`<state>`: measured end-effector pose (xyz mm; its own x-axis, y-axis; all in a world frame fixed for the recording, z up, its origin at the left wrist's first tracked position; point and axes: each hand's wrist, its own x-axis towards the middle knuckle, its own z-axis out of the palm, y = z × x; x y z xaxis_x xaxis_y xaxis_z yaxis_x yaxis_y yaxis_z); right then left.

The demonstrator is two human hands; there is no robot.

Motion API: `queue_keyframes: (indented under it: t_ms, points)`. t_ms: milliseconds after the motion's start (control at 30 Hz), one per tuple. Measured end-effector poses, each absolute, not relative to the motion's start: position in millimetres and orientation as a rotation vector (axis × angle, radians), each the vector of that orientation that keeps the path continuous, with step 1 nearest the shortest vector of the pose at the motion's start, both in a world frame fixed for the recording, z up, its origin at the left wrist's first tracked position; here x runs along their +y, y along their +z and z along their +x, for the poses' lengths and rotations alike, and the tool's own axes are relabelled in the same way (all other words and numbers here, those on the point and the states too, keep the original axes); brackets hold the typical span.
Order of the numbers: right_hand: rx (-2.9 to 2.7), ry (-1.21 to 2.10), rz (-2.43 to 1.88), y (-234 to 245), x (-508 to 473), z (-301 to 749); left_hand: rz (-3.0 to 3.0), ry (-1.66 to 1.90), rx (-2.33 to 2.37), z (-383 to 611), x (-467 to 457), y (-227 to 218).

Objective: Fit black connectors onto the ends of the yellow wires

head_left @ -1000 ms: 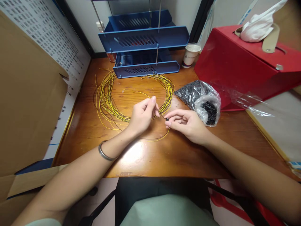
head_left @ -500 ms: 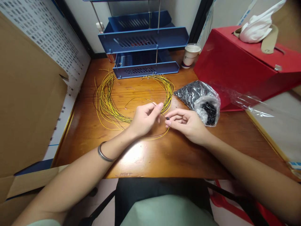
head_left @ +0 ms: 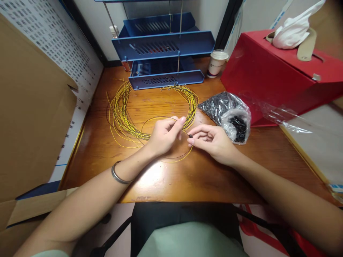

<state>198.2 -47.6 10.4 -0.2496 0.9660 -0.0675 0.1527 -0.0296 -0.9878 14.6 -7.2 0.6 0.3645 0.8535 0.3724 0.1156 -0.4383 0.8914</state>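
Several blue trays [head_left: 163,46] stand stacked at top centre, the lowest one's front edge close against the coil of yellow and dark wire [head_left: 122,105] spread over the middle of the wooden desk [head_left: 219,182]. To their right I see a paper cup [head_left: 216,65], then a big red box [head_left: 265,76] with white tissue [head_left: 291,34] poking out, filling the upper right. Brown cardboard [head_left: 32,107] crowds the left side. Right of centre, a plastic bag of black parts [head_left: 218,105] sits just beyond the right hand [head_left: 214,142].

Compared with a second ago, the left hand [head_left: 167,135] has shifted rightward and slightly down, nearer the other; the right has barely moved. Left of the left hand, the loose wire [head_left: 150,119] now curves round in a fuller loop.

The right fingertips pinch a small black piece [head_left: 190,136] near the picture's middle, wire running from it. Left thumb and fingers are drawn together on the wire, just left of that piece, covering part of the coil's lower edge.
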Motion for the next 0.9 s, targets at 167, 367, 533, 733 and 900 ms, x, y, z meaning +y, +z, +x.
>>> queue_keyframes:
  t_ms: [167,367,533,733,900]
  points:
    - [-1.475,1.371,-1.226,11.6,-48.4,196.8,2.061,1.138,0.839,14.5,-13.4,-0.4]
    - [-1.527,1.353,-1.284,9.3,-47.5,197.6,2.218,1.34,0.99,13.0,-11.3,-1.2]
    - [-1.636,1.398,-1.305,8.4,-48.2,198.5,2.092,1.313,1.048,14.1,-10.2,-3.3]
    - [-1.751,1.478,-1.265,11.5,-51.9,198.9,1.938,1.21,1.06,14.6,-14.1,-0.8]
    - [-1.821,1.447,-1.237,9.1,-53.6,197.7,1.914,1.196,1.008,15.9,-15.7,-0.6]
